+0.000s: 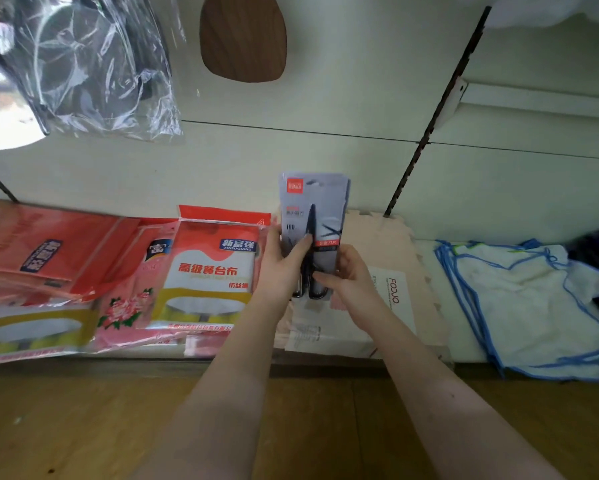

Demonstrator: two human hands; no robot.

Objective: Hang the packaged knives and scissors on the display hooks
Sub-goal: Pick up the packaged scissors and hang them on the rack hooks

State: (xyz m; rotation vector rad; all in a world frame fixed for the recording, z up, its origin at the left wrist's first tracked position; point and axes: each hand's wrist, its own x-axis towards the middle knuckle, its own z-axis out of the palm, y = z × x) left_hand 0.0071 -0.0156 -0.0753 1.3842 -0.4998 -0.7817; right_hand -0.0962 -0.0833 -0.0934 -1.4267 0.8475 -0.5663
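Observation:
I hold a stack of grey carded scissors packs [317, 202] upright in front of the pale wall panel, black scissors showing on the front card, hang hole at the top. My left hand [284, 265] grips the stack's left edge with the thumb across the front. My right hand [350, 275] grips the lower right edge, fingers curled round it. No display hook shows near the packs.
Red and pink tablecloth packages [201, 268] lie on the shelf at left. A pink foam mat pack [391, 289] and white blue-edged cloths [526, 306] lie at right. A bagged pan [66, 64] and a wooden board [242, 36] hang above. A black slotted upright [429, 126] runs down the wall.

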